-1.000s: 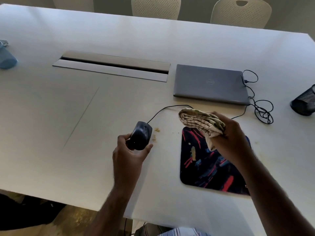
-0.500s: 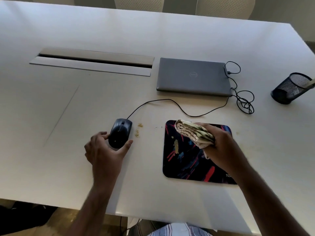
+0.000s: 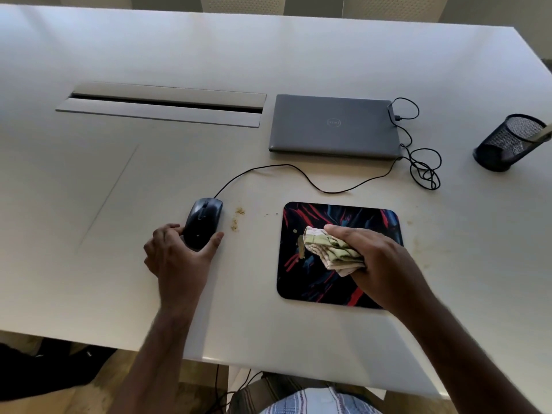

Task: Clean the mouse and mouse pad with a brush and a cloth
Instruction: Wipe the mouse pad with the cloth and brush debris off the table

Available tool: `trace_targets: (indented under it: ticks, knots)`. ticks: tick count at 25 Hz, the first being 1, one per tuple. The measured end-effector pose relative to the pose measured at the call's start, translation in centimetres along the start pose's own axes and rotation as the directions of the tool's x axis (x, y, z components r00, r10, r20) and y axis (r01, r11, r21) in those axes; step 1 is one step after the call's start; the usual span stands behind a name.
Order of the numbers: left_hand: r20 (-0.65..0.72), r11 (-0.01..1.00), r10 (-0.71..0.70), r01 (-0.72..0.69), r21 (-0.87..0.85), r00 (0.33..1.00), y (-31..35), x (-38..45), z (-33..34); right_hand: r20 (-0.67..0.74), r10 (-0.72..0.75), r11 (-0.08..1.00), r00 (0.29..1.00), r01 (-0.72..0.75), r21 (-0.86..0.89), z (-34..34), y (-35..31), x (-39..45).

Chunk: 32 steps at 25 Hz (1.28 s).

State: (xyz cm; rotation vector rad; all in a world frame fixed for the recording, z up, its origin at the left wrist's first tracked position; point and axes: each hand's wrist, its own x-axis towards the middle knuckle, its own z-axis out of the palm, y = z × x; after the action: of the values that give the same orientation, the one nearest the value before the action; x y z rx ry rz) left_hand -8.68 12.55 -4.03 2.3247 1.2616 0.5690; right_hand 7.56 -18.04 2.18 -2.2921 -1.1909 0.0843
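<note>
the mouse [image 3: 203,223], lifted 1 second ago, is back on the table [image 3: 119,279] with the left hand [image 3: 176,255] loosely cupping it. the right hand [image 3: 379,264] has lowered the bunched cloth [image 3: 328,249], gripped tight, onto the mouse pad [image 3: 322,282], so wiping the pad seems to be starting.

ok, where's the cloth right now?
In the head view the cloth is bunched in the right hand, over the middle of the mouse pad, right of the mouse.

Single head view, looking steeply down, close over white table [image 3: 89,189].
</note>
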Motion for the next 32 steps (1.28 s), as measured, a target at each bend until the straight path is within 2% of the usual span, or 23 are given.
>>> trace_targets:
  ticks: [3,6,8,11,14,19,27,32]
  knots:
    - [-0.057,1.000,0.022,-0.023,-0.002,0.998,0.3,-0.7,-0.5,0.048,-0.068,0.994,0.997,0.072,-0.081,0.9,-0.4,-0.8]
    - [-0.090,0.974,0.214,-0.220,-0.058,0.973,1.3,-3.1,-0.6,0.084,-0.108,0.978,0.991,0.121,-0.169,2.5,-1.0,-1.9]
    - [0.016,0.934,0.343,-0.340,-0.109,0.939,2.6,-5.8,0.0,0.093,-0.149,0.964,0.984,0.166,-0.208,3.6,-1.4,-2.5]
    - [0.231,0.887,0.461,-0.438,-0.148,0.857,4.0,-9.4,1.0,0.132,-0.176,0.953,0.976,0.202,-0.227,4.1,-1.8,-3.0]
    - [0.336,0.842,0.527,-0.534,-0.079,0.781,4.5,-10.7,2.0,0.193,-0.182,0.951,0.964,0.222,-0.216,3.9,-1.6,-3.1]
    - [0.404,0.780,0.538,-0.618,0.094,0.740,4.9,-10.8,2.6,0.194,-0.188,0.940,0.963,0.234,-0.249,4.8,-2.1,-2.6]
    - [0.370,0.748,0.571,-0.650,0.135,0.733,4.7,-11.2,3.0,0.135,-0.176,0.924,0.975,0.211,-0.319,5.8,-1.9,0.7]
    - [0.374,0.782,0.527,-0.608,0.139,0.763,4.8,-11.1,3.3,0.086,-0.153,0.939,0.984,0.172,-0.298,6.0,-0.4,5.0]
